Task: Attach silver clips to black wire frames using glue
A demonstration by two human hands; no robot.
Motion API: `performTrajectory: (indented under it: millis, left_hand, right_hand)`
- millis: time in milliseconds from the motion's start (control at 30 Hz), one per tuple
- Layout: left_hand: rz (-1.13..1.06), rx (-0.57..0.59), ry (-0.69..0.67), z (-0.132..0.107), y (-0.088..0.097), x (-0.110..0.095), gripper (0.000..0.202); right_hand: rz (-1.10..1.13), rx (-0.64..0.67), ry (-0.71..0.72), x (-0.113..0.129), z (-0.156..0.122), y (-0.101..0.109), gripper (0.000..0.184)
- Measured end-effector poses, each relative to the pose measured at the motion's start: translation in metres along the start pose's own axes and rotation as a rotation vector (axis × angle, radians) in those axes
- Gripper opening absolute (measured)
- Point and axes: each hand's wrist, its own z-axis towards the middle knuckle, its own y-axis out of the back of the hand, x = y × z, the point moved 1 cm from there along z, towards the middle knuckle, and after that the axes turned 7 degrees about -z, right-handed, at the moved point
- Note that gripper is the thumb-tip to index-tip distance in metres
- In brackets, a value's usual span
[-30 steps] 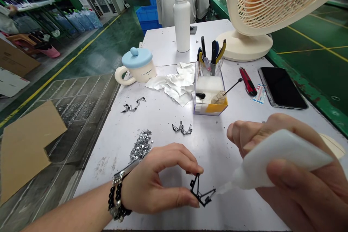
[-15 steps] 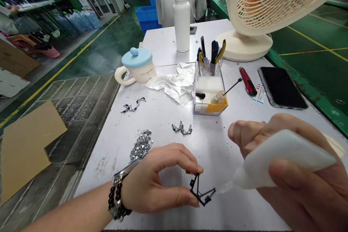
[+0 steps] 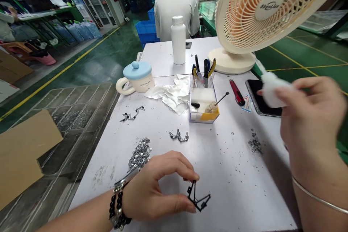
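My L grip (image 3: 152, 190) is pinching a black frame (image 3: 203, 204) at the table's (image 3: 233, 199) 6 o'clock side; my R grip (image 3: 312, 116) is holding a white bottle (image 3: 273, 88) at the frame's 1 o'clock, pointing up. Prob. I'm pausing bottle work; next move's calling for a steady, light pinch. Vs. earlier, bottle's sitting higher, well off the frame.

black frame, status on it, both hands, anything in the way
Left hand pinching black frame; right hand holding white bottle, apart from frame; no obstruction seen between them.
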Motion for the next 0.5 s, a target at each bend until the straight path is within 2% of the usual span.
performTrajectory:
  millis: [67,100,233,333,400,500]
  left_hand:
    - [0.017,0.018,-0.018,-0.001,0.000,-0.001,0.036]
    - [0.027,0.027,-0.027,-0.001,0.000,-0.002,0.036]
    - [0.055,0.078,-0.064,-0.003,-0.002,-0.005,0.033]
    - [0.076,0.118,-0.085,-0.004,-0.005,-0.006,0.027]
    - [0.087,0.135,-0.094,-0.004,-0.008,-0.006,0.027]
    - [0.103,0.162,-0.105,-0.005,-0.010,-0.005,0.028]
  right_hand:
    - [-0.184,-0.032,-0.085,-0.005,0.003,-0.006,0.029]
    - [-0.249,-0.004,-0.111,-0.007,0.002,-0.011,0.032]
    - [-0.318,0.200,-0.121,-0.013,-0.006,-0.036,0.035]
    - [-0.349,0.300,-0.123,-0.020,-0.010,-0.048,0.034]
    - [-0.381,0.349,-0.117,-0.023,-0.010,-0.047,0.038]
    - [-0.483,0.373,-0.112,-0.018,-0.009,-0.028,0.046]
